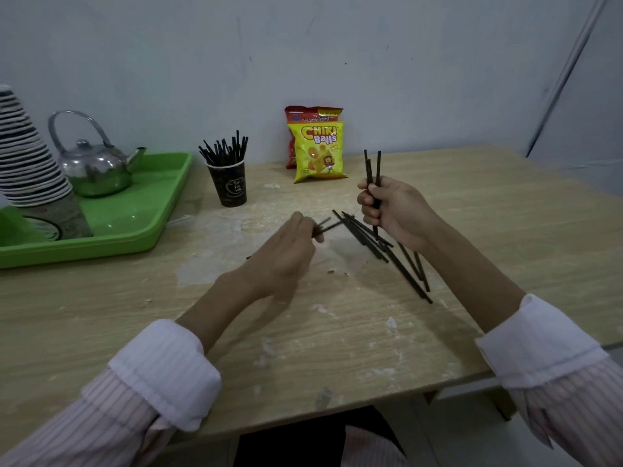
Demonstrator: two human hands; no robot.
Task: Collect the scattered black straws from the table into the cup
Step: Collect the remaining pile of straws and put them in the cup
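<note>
A black paper cup (229, 185) stands at the back of the wooden table (303, 332), with several black straws (224, 150) sticking out of it. My right hand (394, 210) is closed around a few black straws (372, 168) held upright. Just below and in front of it, several loose black straws (381, 247) lie crossed on the table. My left hand (286, 254) pinches the ends of a couple of straws (328, 224) low over the table, left of the pile.
A green tray (141, 210) at the left holds a steel kettle (96, 166) and a tall stack of paper cups (27, 163). Two snack bags (317, 150) lean on the wall behind the pile. The near table edge runs just in front of my sleeves.
</note>
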